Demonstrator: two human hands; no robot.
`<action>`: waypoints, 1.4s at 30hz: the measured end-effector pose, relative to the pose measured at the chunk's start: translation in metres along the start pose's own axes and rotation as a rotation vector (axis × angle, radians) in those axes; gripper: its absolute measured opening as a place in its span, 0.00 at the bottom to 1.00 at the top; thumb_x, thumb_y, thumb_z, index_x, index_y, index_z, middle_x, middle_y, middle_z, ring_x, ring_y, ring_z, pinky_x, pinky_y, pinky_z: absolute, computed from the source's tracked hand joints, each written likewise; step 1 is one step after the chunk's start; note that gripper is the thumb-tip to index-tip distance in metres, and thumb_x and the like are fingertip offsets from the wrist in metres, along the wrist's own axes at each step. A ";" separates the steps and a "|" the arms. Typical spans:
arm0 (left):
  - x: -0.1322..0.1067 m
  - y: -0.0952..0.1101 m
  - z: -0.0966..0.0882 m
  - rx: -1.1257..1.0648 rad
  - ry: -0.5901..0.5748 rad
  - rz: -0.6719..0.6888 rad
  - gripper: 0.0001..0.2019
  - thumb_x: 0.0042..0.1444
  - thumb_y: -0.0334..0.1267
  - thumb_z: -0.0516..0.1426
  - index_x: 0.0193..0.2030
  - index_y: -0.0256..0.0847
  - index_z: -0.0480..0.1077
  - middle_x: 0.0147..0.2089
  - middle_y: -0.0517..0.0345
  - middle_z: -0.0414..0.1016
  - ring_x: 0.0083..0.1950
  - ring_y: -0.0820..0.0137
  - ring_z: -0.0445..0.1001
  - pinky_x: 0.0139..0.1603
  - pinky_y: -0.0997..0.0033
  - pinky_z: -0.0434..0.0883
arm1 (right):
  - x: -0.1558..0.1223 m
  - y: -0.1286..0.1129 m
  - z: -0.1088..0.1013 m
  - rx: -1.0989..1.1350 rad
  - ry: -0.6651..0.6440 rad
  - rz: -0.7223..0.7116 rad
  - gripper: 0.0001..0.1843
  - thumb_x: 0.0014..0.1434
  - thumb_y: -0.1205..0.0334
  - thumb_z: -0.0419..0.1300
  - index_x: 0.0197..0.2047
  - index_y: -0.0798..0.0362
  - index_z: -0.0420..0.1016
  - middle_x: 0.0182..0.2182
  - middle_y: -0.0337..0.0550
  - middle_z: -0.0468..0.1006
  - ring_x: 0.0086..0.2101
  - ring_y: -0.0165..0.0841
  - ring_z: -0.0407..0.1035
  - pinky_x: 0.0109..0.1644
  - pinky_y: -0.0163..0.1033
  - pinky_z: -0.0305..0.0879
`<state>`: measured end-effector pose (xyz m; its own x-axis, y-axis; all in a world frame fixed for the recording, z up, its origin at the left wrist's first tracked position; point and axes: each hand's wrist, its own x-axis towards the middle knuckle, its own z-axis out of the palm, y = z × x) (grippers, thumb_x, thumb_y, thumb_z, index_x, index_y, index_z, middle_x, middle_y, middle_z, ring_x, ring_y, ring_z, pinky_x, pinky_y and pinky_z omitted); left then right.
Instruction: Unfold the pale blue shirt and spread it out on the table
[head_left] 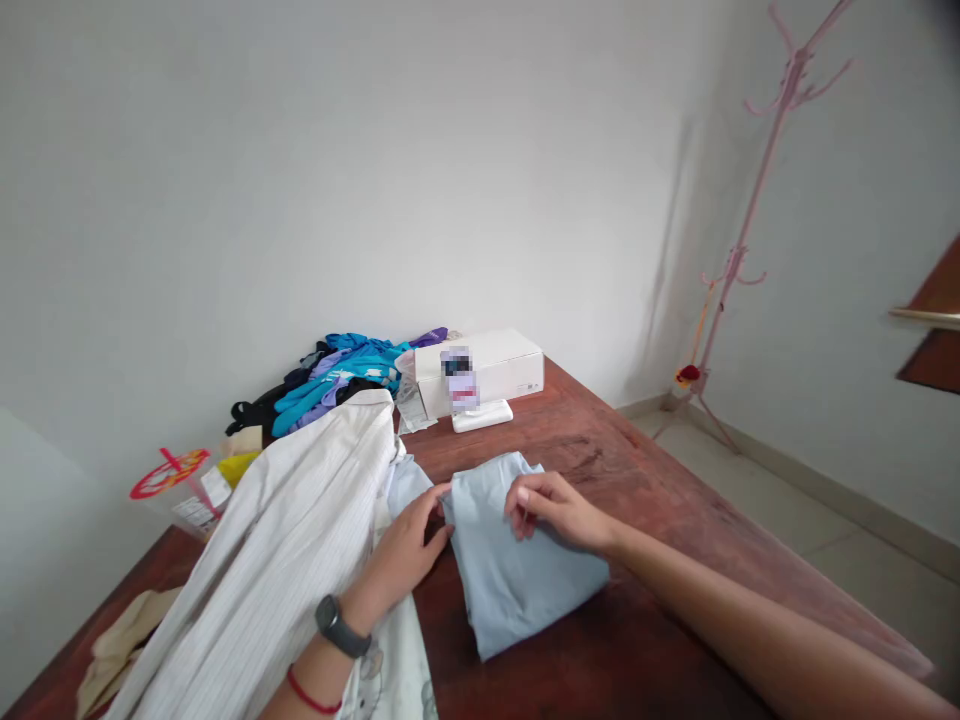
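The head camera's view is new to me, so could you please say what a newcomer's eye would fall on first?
Probably the folded light-blue cloth on the dark red table, with the right hand over it and the left hand at its left edge. Next might come the bright blue clothes heaped left of the white box, then the pink coat stand at right.

pale blue cloth (517,590), off-white striped garment (292,510), reddish-brown table (652,490), pink coat stand (763,172)
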<state>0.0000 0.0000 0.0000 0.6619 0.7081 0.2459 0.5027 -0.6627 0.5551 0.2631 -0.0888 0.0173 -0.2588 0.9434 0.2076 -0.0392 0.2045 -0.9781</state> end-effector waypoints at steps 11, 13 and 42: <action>-0.001 0.006 0.000 0.268 0.067 0.101 0.30 0.57 0.25 0.59 0.65 0.52 0.67 0.64 0.49 0.62 0.66 0.57 0.67 0.68 0.49 0.65 | 0.020 0.052 -0.071 -0.644 0.481 0.018 0.09 0.60 0.60 0.58 0.37 0.53 0.78 0.36 0.46 0.81 0.36 0.37 0.74 0.42 0.40 0.68; -0.001 0.007 -0.001 0.310 0.067 0.143 0.31 0.56 0.25 0.60 0.65 0.54 0.68 0.69 0.50 0.56 0.70 0.55 0.62 0.71 0.47 0.62 | 0.018 0.055 -0.069 -0.794 0.399 -0.015 0.10 0.58 0.66 0.57 0.41 0.52 0.79 0.40 0.45 0.81 0.38 0.36 0.74 0.46 0.41 0.68; 0.002 0.019 -0.011 -0.770 0.129 -0.188 0.29 0.69 0.58 0.47 0.42 0.36 0.80 0.36 0.52 0.81 0.40 0.60 0.77 0.49 0.62 0.71 | 0.008 0.028 -0.032 -0.428 -0.115 -0.092 0.35 0.58 0.51 0.69 0.67 0.47 0.68 0.59 0.53 0.73 0.56 0.45 0.69 0.62 0.53 0.64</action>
<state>0.0045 -0.0086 0.0202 0.5110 0.8451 0.1574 0.0436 -0.2083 0.9771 0.2911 -0.0676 -0.0077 -0.3792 0.8862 0.2663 0.3293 0.3982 -0.8562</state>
